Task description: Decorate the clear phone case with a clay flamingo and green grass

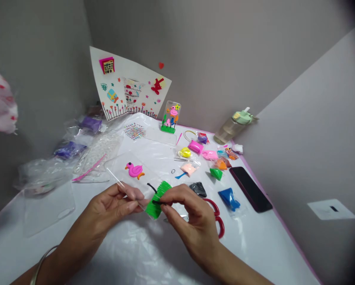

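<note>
My left hand [114, 204] grips the long edge of a clear phone case [114, 168], tilted above the table. A pink clay duck [134, 170] with an orange beak and foot is stuck on it. Grooved green clay grass [164, 188] covers the case's right end, and a thin black clay strip [151, 187] rises from it. Thumb and fingers of my right hand [189, 217] pinch a second black clay strip [157, 202] against the green clay. My right fingertips partly hide this strip.
Red-handled scissors [221, 226] lie beside my right hand. Bagged clay, such as blue [229, 198] and green [215, 173], is scattered ahead, near a phone [250, 189] and bottle [235, 126]. A decorated case [170, 116] stands at the back; plastic bags [43, 174] lie left.
</note>
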The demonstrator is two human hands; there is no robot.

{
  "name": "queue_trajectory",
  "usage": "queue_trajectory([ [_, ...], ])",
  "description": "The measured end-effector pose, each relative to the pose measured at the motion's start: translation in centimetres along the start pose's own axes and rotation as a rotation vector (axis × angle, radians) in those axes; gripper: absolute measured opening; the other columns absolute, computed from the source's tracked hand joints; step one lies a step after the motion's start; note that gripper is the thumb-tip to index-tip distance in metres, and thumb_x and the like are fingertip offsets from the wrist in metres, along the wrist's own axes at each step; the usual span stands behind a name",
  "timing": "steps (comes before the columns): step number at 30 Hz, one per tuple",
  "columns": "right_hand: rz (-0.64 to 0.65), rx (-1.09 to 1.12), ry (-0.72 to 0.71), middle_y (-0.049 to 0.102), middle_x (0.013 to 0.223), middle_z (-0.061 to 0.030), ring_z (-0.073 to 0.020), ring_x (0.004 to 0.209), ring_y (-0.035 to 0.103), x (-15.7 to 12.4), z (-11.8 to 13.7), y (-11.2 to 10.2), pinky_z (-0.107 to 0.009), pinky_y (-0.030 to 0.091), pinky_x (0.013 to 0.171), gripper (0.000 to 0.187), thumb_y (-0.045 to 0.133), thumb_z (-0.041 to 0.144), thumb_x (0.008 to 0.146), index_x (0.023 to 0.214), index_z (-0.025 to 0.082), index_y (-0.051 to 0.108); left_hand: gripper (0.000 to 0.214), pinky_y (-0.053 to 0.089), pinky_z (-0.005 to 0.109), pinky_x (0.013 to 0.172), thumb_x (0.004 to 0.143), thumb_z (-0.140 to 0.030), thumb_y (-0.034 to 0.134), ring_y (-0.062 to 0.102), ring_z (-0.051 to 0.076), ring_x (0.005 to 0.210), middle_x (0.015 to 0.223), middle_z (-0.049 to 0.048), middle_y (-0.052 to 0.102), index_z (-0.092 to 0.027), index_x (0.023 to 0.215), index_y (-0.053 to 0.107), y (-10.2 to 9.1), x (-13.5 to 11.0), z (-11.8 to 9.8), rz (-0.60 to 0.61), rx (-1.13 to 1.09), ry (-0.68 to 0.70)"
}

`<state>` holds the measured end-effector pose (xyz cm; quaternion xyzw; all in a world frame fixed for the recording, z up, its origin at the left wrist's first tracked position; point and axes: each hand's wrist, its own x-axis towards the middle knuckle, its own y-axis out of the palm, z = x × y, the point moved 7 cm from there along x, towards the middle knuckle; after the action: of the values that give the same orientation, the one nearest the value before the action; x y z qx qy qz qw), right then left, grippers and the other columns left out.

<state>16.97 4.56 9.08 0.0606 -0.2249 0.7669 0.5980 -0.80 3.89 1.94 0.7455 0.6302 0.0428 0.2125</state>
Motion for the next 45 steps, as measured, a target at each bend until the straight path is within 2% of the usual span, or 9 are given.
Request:
queue_trajectory([
  [6,-0.017,0.008,-0.017,0.071,0.088,-0.0004,-0.0165,0.081,0.065,-0.1,-0.1,-0.2,-0.032,0.053,0.071,0.019,0.068,0.009,0.089,0.097,0.026,0.073,0.009,0.053,0.013,0.076,0.091,-0.03,0.076,0.068,0.009,0.087,0.091,-0.0057,0.073,-0.026,0.087,0.068,0.3,0.0,-0.6,0.012,-0.051,0.024],
  [12,0.034,0.031,0.016,0.072,0.096,-0.0004,-0.014,0.083,0.065,-0.1,-0.3,0.1,-0.029,0.054,0.072,0.023,0.066,0.01,0.092,0.105,0.027,0.072,0.012,0.054,0.016,0.076,0.089,-0.033,0.077,0.068,0.011,0.085,0.095,-0.0027,0.073,-0.025,0.089,0.068,-0.1,-0.1,-0.4,-0.012,0.037,0.042],
  [16,0.045,0.013,0.023,0.07,0.094,-0.0007,-0.0131,0.08,0.065,-0.1,-0.4,0.1,-0.028,0.055,0.072,0.02,0.067,0.009,0.09,0.104,0.024,0.072,0.013,0.055,0.017,0.079,0.087,-0.033,0.079,0.068,0.012,0.087,0.094,-0.0026,0.071,-0.026,0.088,0.069,-0.1,0.0,-0.4,-0.019,0.096,0.072],
  [20,0.077,-0.066,-0.01,0.069,0.093,-0.0024,-0.0146,0.081,0.063,0.0,0.0,0.3,-0.03,0.054,0.072,0.019,0.066,0.008,0.09,0.103,0.022,0.07,0.011,0.055,0.017,0.086,0.087,-0.031,0.079,0.069,0.013,0.094,0.095,-0.0041,0.071,-0.028,0.087,0.068,0.0,0.0,-0.5,-0.005,0.109,0.129],
  [28,0.125,-0.241,-0.088,0.07,0.092,-0.0037,-0.0177,0.086,0.064,-0.2,0.1,0.8,-0.033,0.053,0.074,0.013,0.061,0.012,0.095,0.102,0.022,0.066,0.008,0.053,0.015,0.092,0.091,-0.027,0.075,0.068,0.011,0.099,0.097,-0.0058,0.071,-0.031,0.09,0.068,0.3,-0.2,0.0,0.054,0.128,0.125],
  [45,0.179,-0.305,-0.182,0.07,0.095,-0.0037,-0.0184,0.087,0.062,-0.7,0.3,1.2,-0.033,0.052,0.077,0.02,0.059,0.009,0.097,0.109,0.024,0.064,0.009,0.057,0.017,0.087,0.089,-0.025,0.077,0.071,0.013,0.094,0.095,-0.0038,0.073,-0.029,0.088,0.069,0.2,0.0,-0.2,0.048,0.122,0.159],
])
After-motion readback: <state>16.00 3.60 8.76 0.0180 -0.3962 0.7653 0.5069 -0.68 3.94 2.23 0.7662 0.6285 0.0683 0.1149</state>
